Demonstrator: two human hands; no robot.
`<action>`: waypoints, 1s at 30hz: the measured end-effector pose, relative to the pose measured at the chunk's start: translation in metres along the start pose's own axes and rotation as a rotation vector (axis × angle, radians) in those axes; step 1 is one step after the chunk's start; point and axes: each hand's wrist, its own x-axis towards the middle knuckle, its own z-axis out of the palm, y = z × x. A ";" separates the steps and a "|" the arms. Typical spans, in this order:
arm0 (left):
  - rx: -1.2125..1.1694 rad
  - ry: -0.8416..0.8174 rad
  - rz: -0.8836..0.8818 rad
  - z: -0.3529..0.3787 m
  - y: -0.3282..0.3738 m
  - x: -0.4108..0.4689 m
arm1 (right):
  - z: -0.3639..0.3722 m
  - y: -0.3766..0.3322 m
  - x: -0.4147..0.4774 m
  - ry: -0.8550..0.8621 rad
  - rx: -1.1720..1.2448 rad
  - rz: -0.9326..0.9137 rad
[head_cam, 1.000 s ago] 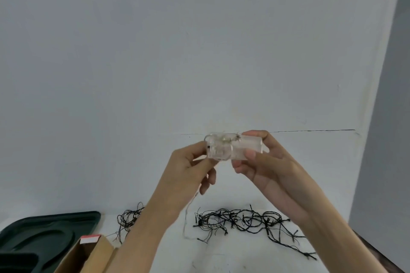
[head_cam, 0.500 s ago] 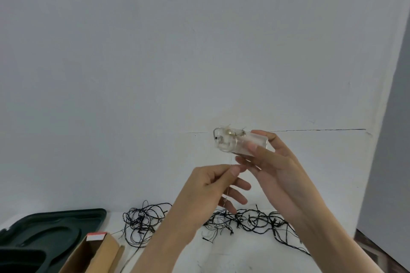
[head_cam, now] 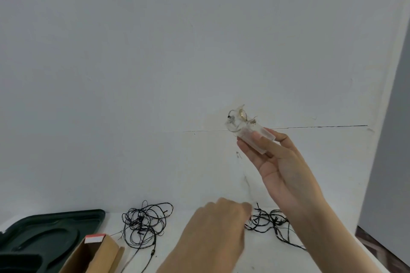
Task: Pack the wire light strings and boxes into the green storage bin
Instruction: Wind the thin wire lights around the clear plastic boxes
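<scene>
My right hand point(head_cam: 286, 173) holds a clear plastic battery box point(head_cam: 250, 133) up in front of the wall, with fine silver wire bunched at its top end. A faint strand of that wire point(head_cam: 245, 180) runs down to my left hand point(head_cam: 219, 228), which is low over the table with its fingers curled and pinching the strand. Two tangles of black wire lights lie on the white table: one point(head_cam: 144, 224) left of my left hand, the other point(head_cam: 270, 221) behind my right forearm. The dark green bin part point(head_cam: 55, 224) sits at the lower left.
An open brown cardboard box point(head_cam: 97, 255) with a red and white label stands next to the green plastic, at the bottom left. A white wall point(head_cam: 199, 51) rises right behind the table. The table's right edge drops off near a grey panel point(head_cam: 390, 162).
My left hand has dropped from the battery box to just above the table, drawing the fine wire down. My right hand has tilted the box and shifted it right.
</scene>
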 end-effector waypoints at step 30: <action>-0.027 0.419 0.166 -0.041 -0.003 -0.011 | -0.007 0.003 -0.010 0.075 -0.710 -0.428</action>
